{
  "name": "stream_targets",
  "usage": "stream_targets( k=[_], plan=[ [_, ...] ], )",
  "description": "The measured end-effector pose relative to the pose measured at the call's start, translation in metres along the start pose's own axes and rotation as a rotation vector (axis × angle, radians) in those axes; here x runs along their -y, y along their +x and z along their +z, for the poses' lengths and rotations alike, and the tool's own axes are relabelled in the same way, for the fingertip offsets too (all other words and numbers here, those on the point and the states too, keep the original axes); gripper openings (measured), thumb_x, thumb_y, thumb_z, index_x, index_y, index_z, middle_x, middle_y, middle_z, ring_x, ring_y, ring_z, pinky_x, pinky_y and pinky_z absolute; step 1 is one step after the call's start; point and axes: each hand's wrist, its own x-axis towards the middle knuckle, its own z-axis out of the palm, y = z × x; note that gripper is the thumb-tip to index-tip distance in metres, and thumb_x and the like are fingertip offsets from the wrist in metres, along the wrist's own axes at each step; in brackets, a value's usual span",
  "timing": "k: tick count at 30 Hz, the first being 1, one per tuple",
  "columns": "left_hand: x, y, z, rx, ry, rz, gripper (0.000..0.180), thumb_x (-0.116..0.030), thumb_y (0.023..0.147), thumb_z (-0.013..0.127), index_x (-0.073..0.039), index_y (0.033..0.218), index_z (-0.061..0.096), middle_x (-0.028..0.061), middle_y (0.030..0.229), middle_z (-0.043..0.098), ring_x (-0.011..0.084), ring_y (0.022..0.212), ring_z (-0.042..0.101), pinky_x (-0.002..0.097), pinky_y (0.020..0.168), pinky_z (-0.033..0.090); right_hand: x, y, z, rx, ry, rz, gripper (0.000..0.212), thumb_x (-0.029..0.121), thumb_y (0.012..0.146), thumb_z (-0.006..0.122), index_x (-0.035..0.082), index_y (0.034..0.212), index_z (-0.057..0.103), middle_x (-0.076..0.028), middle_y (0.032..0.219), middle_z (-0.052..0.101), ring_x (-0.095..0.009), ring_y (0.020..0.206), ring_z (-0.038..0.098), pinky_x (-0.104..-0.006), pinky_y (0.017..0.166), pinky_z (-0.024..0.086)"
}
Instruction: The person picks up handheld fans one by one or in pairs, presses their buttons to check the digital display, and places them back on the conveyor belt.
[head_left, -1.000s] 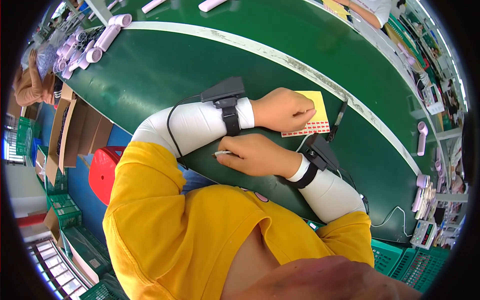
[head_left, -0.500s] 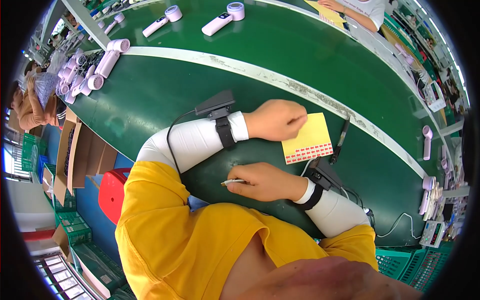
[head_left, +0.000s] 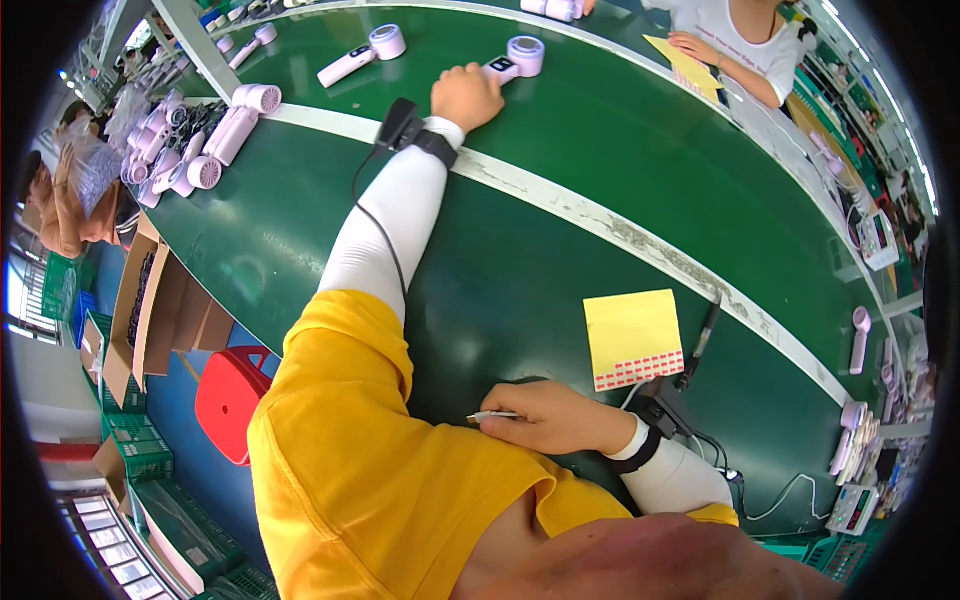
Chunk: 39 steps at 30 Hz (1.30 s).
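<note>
A: Left hand status?
B: Left hand [head_left: 467,97] is out past the white strip [head_left: 600,230], at the handle of 1 pale purple fan [head_left: 525,57]. Fingers look curled; can't tell if clamped or just touching.
A: Fan position?
B: Lying on the far green surface [head_left: 620,130], head to the right, handle running left to the hand, which hides its end. 2nd fan [head_left: 385,42] lies left of it, well apart.
A: Right hand?
B: Right hand [head_left: 550,415] is near side, over the near tabletop [head_left: 520,270]. Closed: thumb and fingers pinch 1 white cable plug [head_left: 503,414], tip pointing left.
A: Around it?
B: Yellow sheet [head_left: 630,325] with red arrows along its near edge, between right hand and strip. Black pen [head_left: 705,345] just right of it. Fan pile [head_left: 232,132] at left. Co-worker's hand [head_left: 695,47] on another yellow sheet [head_left: 690,75], far right.
</note>
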Motion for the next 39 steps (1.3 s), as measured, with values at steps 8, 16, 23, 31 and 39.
stream_targets(
  k=[8,16,23,31,39],
  plan=[
    [0.042,0.005,-0.022,0.326,-0.064,-0.087,0.045,-0.041,0.08,0.046,0.002,0.087,0.059,0.0208,0.087,0.059,0.036,0.08,0.057,0.0417,0.075,0.045,0.005,-0.008,-0.003,0.005,0.102,0.111,0.023,0.025,0.087,0.049,0.003,0.091,0.052,-0.011,0.074,0.056,-0.022,0.066,0.055,-0.0283,0.059,0.042],
    [0.158,0.0,-0.028,0.124,0.207,0.113,0.043,-0.046,0.075,0.05,-0.01,0.094,0.063,0.0202,0.101,0.055,0.0337,0.103,0.047,0.0377,0.085,0.039,0.005,-0.01,-0.007,0.007,0.132,0.228,0.02,0.024,0.087,0.051,0.004,0.091,0.055,-0.006,0.072,0.058,-0.016,0.066,0.056,-0.0249,0.056,0.042],
    [0.175,0.025,-0.022,-0.174,0.27,0.106,0.048,-0.05,0.073,0.049,-0.011,0.096,0.065,0.0192,0.116,0.044,0.032,0.111,0.04,0.0357,0.093,0.032,0.003,-0.008,-0.009,-0.037,0.179,0.16,0.023,0.026,0.087,0.05,0.003,0.091,0.053,-0.009,0.073,0.055,-0.02,0.064,0.054,-0.0281,0.056,0.041],
    [0.14,0.017,-0.049,0.145,0.048,-0.102,0.044,-0.05,0.068,0.056,-0.018,0.097,0.066,0.0204,0.109,0.05,0.0337,0.104,0.046,0.0383,0.09,0.037,0.004,-0.01,-0.006,-0.035,0.249,0.26,0.024,0.028,0.087,0.051,0.004,0.086,0.053,-0.008,0.068,0.054,-0.018,0.061,0.054,-0.0278,0.054,0.041],
    [0.088,-0.042,-0.054,-0.162,0.161,-0.074,0.033,-0.041,0.068,0.059,-0.014,0.086,0.067,0.02,0.076,0.056,0.036,0.073,0.054,0.0429,0.07,0.045,0.003,-0.008,-0.001,-0.205,0.03,0.177,0.031,0.031,0.084,0.055,0.004,0.07,0.047,-0.005,0.057,0.044,-0.013,0.053,0.043,-0.0275,0.049,0.035]
  ],
)
